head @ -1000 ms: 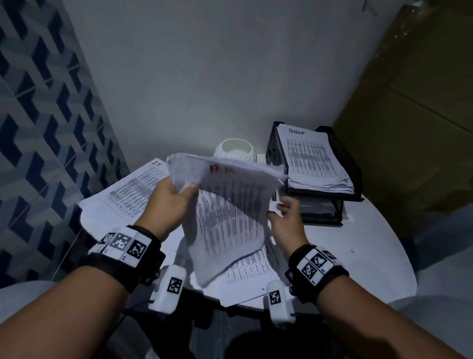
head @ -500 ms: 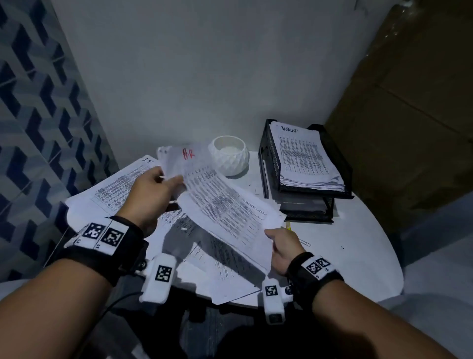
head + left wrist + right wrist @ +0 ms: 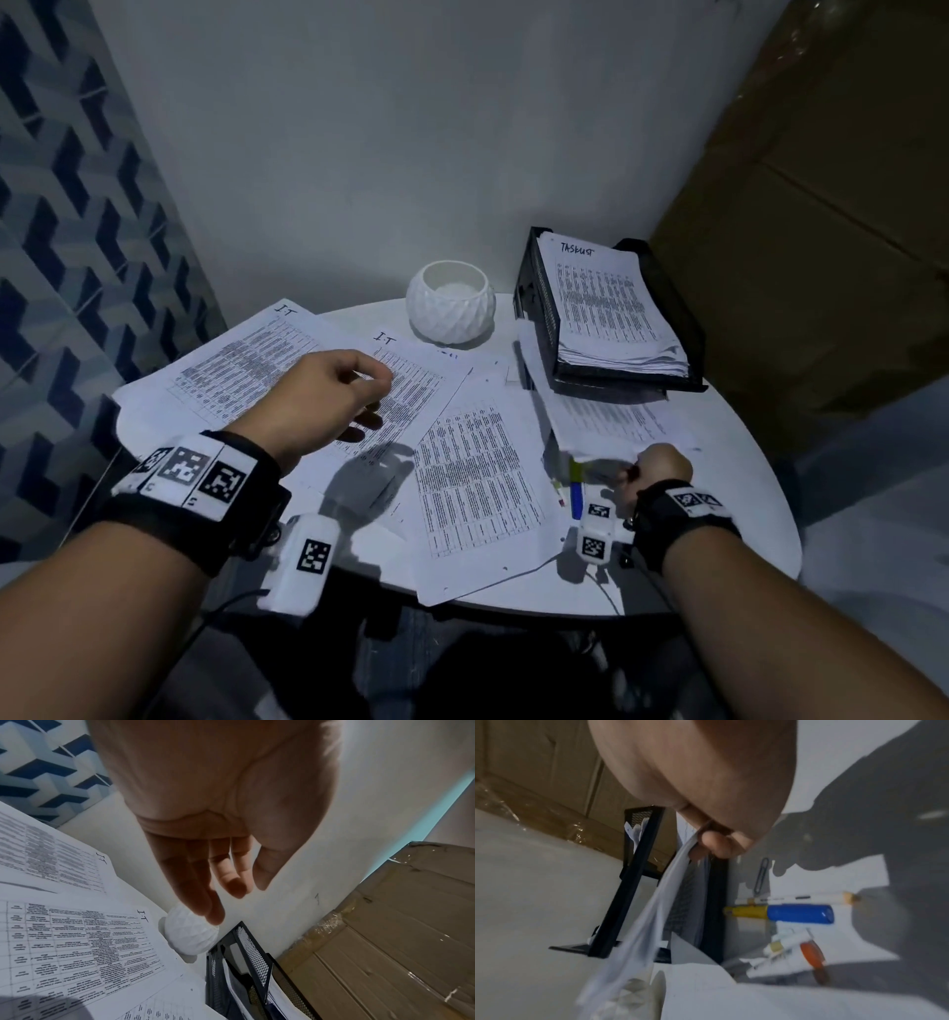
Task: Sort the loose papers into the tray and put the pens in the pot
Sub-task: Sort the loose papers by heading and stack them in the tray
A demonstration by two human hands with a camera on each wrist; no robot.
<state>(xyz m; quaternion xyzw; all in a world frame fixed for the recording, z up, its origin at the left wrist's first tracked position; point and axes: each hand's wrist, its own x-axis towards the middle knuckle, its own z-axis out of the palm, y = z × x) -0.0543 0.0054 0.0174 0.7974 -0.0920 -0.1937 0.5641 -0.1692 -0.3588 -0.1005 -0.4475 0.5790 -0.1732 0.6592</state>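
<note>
Half a second ago we held one bundle of sheets between both hands; now our left hand has let go and hovers, fingers straight and relaxed and holding nothing, over the sheets headed "I.T", which overhang the left rim of the table. Those loose papers, and the sheet in the middle that juts past the near rim, are still to be sorted, so most of that job is left by our reckoning.

The pot stands at the back, free of papers, with no pens that we can see in it. The way to it from above is clear.

Our right hand pinches the near edge of the bundle, now lowered before the tray. We judge it is bound for a lower tier, as the top one is full. Lifting it has bared the pens on the table just left of that hand, with a paper clip beside them. Bare table lies to the right.
</note>
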